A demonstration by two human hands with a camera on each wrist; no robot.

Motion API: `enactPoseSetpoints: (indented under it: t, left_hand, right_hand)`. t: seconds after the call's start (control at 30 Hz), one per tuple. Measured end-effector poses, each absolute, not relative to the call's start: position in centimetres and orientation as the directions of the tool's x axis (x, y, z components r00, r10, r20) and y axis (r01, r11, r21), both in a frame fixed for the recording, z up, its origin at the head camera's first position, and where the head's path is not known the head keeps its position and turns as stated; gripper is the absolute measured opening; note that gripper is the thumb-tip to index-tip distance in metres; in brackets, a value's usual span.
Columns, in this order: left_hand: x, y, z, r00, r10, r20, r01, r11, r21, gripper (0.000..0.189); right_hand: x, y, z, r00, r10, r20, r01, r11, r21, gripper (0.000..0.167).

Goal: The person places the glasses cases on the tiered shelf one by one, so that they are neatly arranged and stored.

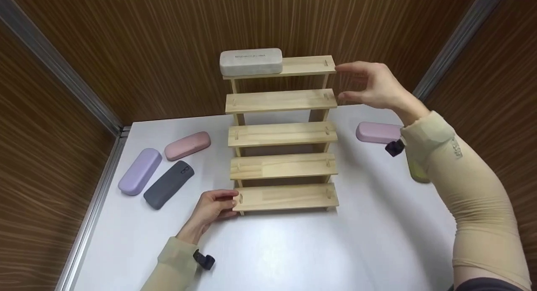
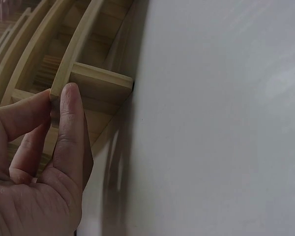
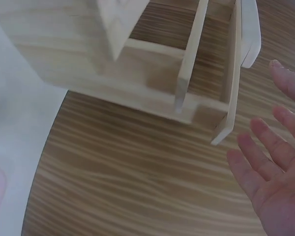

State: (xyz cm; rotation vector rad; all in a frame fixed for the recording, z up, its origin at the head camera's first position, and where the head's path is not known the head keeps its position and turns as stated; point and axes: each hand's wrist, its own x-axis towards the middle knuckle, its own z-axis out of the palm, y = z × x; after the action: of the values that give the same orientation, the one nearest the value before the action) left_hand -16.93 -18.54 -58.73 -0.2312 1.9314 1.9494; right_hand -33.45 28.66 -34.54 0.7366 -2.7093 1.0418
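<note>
A wooden stepped display rack [image 1: 282,134] with several narrow shelves stands in the middle of the white table. On the left part of its top shelf lies a whitish glasses case [image 1: 251,62] with small lettering on its lid. My left hand [image 1: 216,205] pinches the left end of the lowest shelf [image 1: 285,198], thumb and fingers on its edge in the left wrist view. Beside the right end of the top shelf [image 1: 306,65] is my right hand [image 1: 373,85], empty, its fingers spread. The right wrist view shows those fingers [image 3: 270,147] apart from the wood.
Left of the rack lie a purple case [image 1: 139,171], a pink case [image 1: 187,145] and a dark grey case [image 1: 169,184]. To the right are a pink-lilac case [image 1: 377,132] and a yellow-green case [image 1: 417,169], partly behind the right arm. Brown wood-grain panels [image 1: 176,51] enclose the table.
</note>
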Motion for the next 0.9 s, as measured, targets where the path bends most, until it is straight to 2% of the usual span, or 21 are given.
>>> enactPoseSetpoints:
  t: [0.5, 0.9]
  left_hand:
    - [-17.2, -18.4, -58.8, -0.913, 0.152, -0.38, -0.381, 0.02, 0.924, 0.037]
    - [-17.2, -18.5, -58.8, -0.909, 0.15, -0.388, -0.389, 0.023, 0.921, 0.036]
  right_hand:
    - [-29.7, 34.7, -38.7, -0.912, -0.28, 0.3, -0.409, 0.669, -0.62, 0.06]
    - [-26.9, 40.7, -42.9, -0.977, -0.088, 0.194, -0.203, 0.66, -0.724, 0.059]
